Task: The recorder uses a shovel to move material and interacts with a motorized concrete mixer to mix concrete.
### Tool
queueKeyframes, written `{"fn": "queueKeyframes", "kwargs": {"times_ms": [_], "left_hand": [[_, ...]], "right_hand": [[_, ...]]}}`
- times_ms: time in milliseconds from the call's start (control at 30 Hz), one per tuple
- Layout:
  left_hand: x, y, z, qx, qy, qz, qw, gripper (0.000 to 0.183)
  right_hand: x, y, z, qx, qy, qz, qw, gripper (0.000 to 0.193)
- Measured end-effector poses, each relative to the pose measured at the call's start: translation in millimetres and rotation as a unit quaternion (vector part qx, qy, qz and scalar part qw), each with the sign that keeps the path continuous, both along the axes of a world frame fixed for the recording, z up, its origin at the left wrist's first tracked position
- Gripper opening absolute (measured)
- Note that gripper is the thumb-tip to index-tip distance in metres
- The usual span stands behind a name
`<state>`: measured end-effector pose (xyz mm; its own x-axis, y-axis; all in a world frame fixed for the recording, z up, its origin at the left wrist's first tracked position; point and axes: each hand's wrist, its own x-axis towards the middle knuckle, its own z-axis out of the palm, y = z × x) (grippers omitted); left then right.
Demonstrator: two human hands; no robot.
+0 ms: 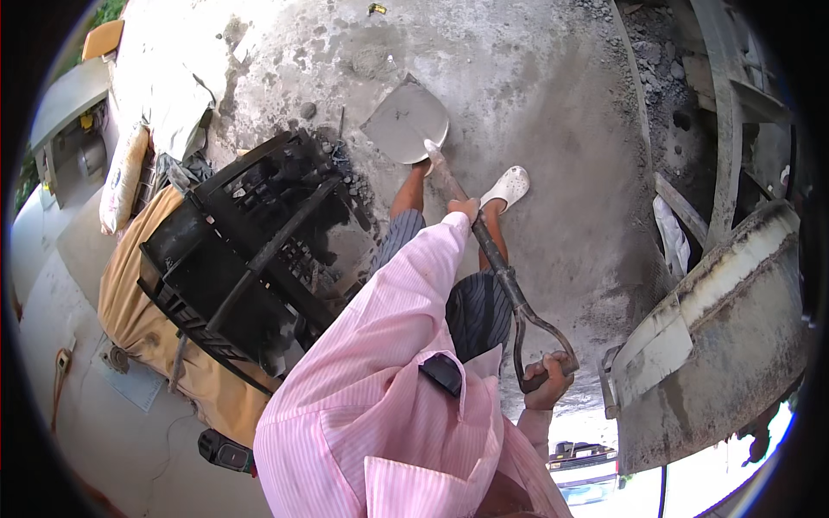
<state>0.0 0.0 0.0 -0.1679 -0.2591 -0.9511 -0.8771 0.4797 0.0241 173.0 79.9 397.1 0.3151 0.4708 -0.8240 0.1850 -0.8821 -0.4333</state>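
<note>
I hold a long-handled shovel (pixel 408 119) with both hands. Its broad grey blade is out ahead of my feet, low over the concrete floor; I cannot tell whether it touches. Around the dark shaft, my left hand (pixel 464 208) is closed, partway down toward the blade. My right hand (pixel 550 380) is wrapped round the grip at the end of the split handle, lower right. The shaft slants between my legs and past my right foot in a white clog (pixel 511 188). The blade's near edge hides most of my left foot.
Close on my left stands a black metal machine frame (pixel 250 250), with tan cloth (pixel 138 285) behind it. A filled sack (pixel 123 180) leans farther left. To my right is a large rusty metal trough (pixel 717 345). Gravel (pixel 665 82) lies beyond a low edge at far right.
</note>
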Motion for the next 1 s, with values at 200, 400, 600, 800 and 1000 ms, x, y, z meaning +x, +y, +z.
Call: {"fn": "queueKeyframes", "kwargs": {"times_ms": [200,400,600,800,1000], "left_hand": [[-29.9,-5.6,-15.5,0.037,-0.054,-0.003,0.998,0.018],[-48.9,-15.8,-34.7,0.056,-0.048,-0.028,0.997,0.019],[-10.2,-56.2,-42.8,-0.016,0.079,-0.053,0.995,0.023],[-47.6,-39.2,-35.6,-0.002,0.054,-0.041,0.998,0.03],[-91.0,-4.9,47.6,-0.094,0.0,-0.204,0.974,0.056]], "right_hand": [[-34.9,-20.0,-18.4,-0.005,-0.024,0.013,1.0,0.016],[-67.7,-33.6,-23.2,-0.005,-0.068,-0.011,0.998,0.014],[-69.2,-33.5,14.5,-0.002,-0.031,0.009,0.999,0.011],[-64.3,-9.9,1.2,-0.042,0.01,-0.031,0.999,0.011],[-57.8,-4.3,-9.9,-0.113,-0.013,-0.114,0.987,0.013]]}}
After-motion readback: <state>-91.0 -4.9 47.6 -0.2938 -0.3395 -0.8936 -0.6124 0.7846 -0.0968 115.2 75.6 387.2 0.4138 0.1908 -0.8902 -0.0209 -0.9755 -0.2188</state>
